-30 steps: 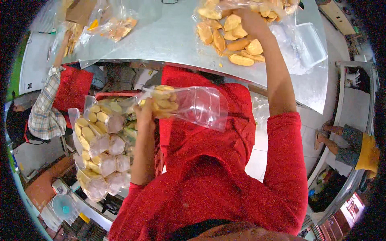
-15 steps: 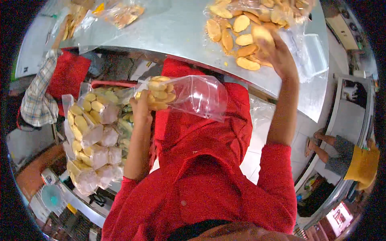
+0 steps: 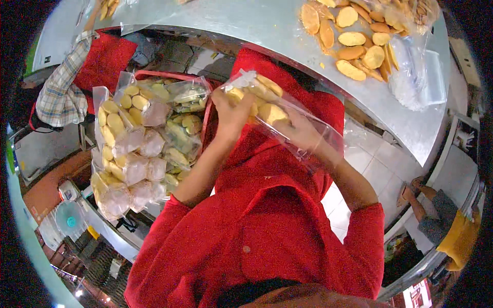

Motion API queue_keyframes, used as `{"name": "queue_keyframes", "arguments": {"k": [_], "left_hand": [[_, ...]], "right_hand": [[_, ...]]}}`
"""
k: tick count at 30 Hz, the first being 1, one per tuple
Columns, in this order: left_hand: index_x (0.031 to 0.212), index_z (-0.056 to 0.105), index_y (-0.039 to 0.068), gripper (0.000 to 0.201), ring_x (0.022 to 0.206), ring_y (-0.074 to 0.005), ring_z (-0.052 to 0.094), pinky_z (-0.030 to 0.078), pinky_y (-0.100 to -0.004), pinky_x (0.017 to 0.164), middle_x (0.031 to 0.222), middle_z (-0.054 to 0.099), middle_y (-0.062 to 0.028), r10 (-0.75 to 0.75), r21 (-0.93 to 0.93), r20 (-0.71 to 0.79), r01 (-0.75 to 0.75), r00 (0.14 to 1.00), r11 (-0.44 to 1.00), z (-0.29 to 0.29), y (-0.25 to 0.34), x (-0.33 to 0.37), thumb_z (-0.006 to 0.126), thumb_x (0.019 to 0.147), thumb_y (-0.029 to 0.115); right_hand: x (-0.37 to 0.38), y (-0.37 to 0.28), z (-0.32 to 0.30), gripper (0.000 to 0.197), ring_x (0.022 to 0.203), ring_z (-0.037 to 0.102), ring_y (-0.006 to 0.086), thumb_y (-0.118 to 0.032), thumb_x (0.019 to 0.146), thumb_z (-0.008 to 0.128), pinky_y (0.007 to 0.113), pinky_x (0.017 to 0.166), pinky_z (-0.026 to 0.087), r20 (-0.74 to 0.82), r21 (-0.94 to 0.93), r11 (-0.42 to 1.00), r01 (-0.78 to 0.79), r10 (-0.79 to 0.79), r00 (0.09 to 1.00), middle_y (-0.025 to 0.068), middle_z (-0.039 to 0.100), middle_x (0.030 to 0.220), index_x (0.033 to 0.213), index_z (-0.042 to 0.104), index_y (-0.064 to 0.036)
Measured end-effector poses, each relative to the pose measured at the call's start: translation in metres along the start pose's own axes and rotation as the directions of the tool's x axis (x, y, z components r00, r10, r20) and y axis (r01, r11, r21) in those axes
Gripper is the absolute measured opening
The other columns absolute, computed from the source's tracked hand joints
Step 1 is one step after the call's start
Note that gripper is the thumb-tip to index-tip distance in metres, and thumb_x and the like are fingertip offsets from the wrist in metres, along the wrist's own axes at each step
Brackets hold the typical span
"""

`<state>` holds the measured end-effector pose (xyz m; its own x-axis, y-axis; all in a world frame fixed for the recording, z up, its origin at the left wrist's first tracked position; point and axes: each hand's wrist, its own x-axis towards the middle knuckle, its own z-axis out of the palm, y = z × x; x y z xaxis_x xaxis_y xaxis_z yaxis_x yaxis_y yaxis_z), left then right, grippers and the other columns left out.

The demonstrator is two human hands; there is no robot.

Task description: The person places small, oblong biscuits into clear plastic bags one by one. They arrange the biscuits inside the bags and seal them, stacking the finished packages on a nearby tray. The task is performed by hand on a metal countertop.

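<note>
I noted the left hand with fingers clenched on the closed end of a clear bag, held over the lap below the tabletop edge. The right hand was inside the bag, fingers grasping a biscuit. Loose biscuits lay on the tabletop; filled bags sat heaped at the left.

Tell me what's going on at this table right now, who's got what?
A person in a red top holds a clear plastic bag part-filled with pale yellow biscuits. The left hand grips its end, while the right hand is inside the bag with a biscuit. Loose biscuits lie on the metal table ahead. To the left, a red basket is heaped with filled bags.
</note>
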<state>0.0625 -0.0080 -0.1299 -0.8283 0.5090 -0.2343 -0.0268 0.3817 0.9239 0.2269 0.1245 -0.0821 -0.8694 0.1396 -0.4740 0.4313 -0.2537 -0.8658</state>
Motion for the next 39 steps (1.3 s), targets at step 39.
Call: {"name": "queue_keyframes", "arguments": {"k": [39], "left_hand": [[0.12, 0.031, 0.001, 0.047, 0.105, -0.0189, 0.053, 0.048, -0.0318, 0.088, 0.117, 0.049, -0.0134, -0.166, -0.39, 0.215, 0.24, 0.962, 0.889, 0.01, 0.028, -0.051, 0.062, 0.087, 0.012]], "right_hand": [[0.004, 0.024, 0.041, 0.056, 0.126, 0.049, 0.0238, -0.039, 0.099, 0.045, 0.037, 0.105, 0.044, -0.082, 0.992, 0.091, 0.085, -0.034, 0.996, 0.0128, 0.044, 0.14, 0.142, 0.032, -0.0053]]}}
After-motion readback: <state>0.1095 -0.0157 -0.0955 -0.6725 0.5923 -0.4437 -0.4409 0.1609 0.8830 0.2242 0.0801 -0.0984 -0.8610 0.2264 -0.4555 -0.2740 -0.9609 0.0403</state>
